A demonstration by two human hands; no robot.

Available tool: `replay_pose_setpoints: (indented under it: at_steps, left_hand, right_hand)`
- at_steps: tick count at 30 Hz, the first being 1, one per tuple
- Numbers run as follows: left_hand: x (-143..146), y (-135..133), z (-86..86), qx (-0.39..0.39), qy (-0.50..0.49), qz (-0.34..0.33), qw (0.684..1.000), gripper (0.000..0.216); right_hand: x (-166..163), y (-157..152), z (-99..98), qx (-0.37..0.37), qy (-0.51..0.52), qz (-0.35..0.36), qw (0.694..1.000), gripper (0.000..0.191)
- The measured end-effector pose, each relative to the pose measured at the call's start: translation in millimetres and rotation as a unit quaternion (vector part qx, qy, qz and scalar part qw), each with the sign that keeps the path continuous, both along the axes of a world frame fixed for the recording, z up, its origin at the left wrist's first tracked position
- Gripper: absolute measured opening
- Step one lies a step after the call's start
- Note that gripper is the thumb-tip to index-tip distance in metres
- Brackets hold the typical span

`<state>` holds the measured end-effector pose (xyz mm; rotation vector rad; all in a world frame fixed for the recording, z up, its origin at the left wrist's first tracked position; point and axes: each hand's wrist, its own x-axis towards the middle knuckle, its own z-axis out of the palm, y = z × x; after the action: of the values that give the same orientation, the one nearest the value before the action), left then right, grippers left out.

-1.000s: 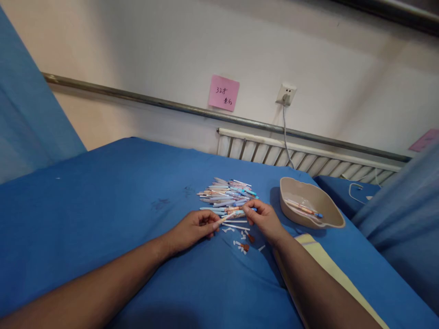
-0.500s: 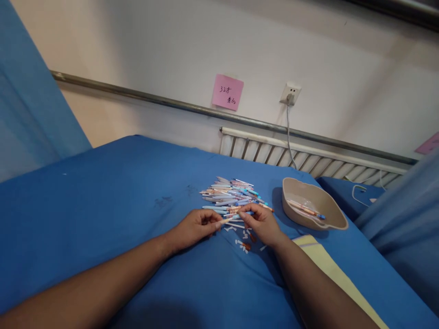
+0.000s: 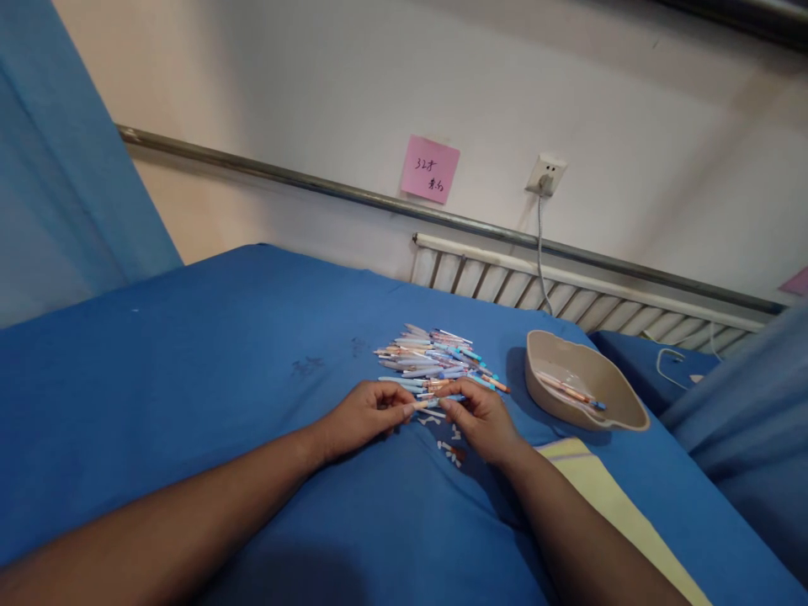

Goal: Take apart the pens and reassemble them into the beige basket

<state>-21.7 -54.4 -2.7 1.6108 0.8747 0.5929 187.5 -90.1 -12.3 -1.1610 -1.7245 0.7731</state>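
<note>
Both of my hands rest on a blue cloth (image 3: 189, 396) just in front of a pile of several pastel pens (image 3: 433, 358). My left hand (image 3: 363, 415) pinches one end of a thin pen part (image 3: 429, 403). Fingertips of my right hand (image 3: 480, 418) are closed on its other end. The two hands nearly touch over the part. Small white and brown loose pieces (image 3: 454, 450) lie on the cloth under and between my hands, partly hidden by my right hand.
A beige shallow dish (image 3: 615, 412) with a couple of pens in it stands to the right of the pile. A yellow strip (image 3: 599, 497) lies beside my right forearm. A radiator (image 3: 568, 290), a wall socket with a cable (image 3: 546, 177) and a pink note (image 3: 430, 168) are behind.
My hands have drawn closer together along the thin part, shortening the visible stretch between them. The camera has shifted slightly, so the scene sits a little further right.
</note>
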Motion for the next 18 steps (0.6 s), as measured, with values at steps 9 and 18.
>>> replay_pose_setpoints:
  at_steps: [9,18]
  left_hand:
    - [0.1,-3.0,2.4,0.020,-0.011,0.004,1.000,0.024]
    - [5.2,-6.5,5.6,-0.073,-0.030,0.034,0.996,0.040]
  right_hand:
    - [-5.9,-4.9,4.3,0.009,0.003,0.017,1.000,0.013]
    - [-9.3,-4.4,2.7,-0.024,0.045,0.015,0.999,0.013]
